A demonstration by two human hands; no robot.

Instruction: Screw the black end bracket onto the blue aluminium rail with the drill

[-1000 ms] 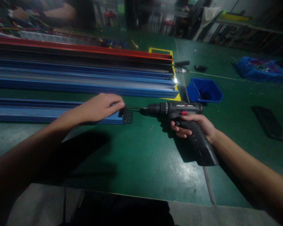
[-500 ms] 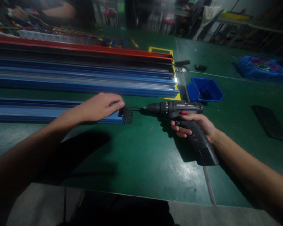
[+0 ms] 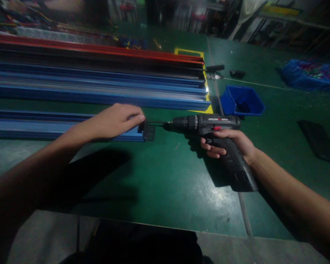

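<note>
On the green table lies a blue metal channel rail, with a black slotted end bracket at its right end. My left hand is closed over that end of the rail, thumb close to the bracket; its fingertips are hidden. My right hand grips a black cordless drill by the handle. The drill lies level, pointing left, and its long thin bit reaches the bracket. Whether the bit sits in a screw is too small to tell.
Behind the rail run several blue, black and red rails over a yellow-marked outline. A blue bin holding dark parts stands beyond the drill. Farther right are a blue container and a flat black object. Another person's arm is blurred at top left.
The camera view has shifted slightly. Both hands, the drill and the bracket keep nearly the same places relative to one another.
</note>
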